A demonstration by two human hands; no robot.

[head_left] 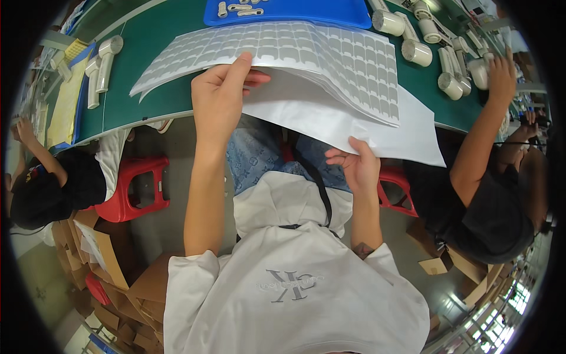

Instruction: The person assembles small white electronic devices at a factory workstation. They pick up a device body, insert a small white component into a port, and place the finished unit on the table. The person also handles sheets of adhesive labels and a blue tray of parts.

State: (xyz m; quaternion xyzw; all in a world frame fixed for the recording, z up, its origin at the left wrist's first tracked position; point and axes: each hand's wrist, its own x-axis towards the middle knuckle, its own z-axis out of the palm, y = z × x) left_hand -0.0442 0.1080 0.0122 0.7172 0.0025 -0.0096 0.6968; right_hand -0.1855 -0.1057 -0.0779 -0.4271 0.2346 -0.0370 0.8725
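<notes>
My left hand (221, 88) is closed on the near edge of a stack of sticker sheets (265, 44), thumb on top and fingers under it. Rows of small grey rounded-square pieces cover the sheets, which bow upward at the middle. Beneath them a plain white sheet (407, 138) sticks out to the right and over the table's front edge. My right hand (361, 168) pinches the near edge of this white sheet, its thumb lying on top.
A blue tray (289, 19) with small white parts stands behind the sheets on the green table (132, 71). White cylindrical-headed devices (417, 52) lie right and left (108, 59). Co-workers' arms (480, 135) flank me. Red stools (132, 192) and cardboard boxes (112, 253) are below.
</notes>
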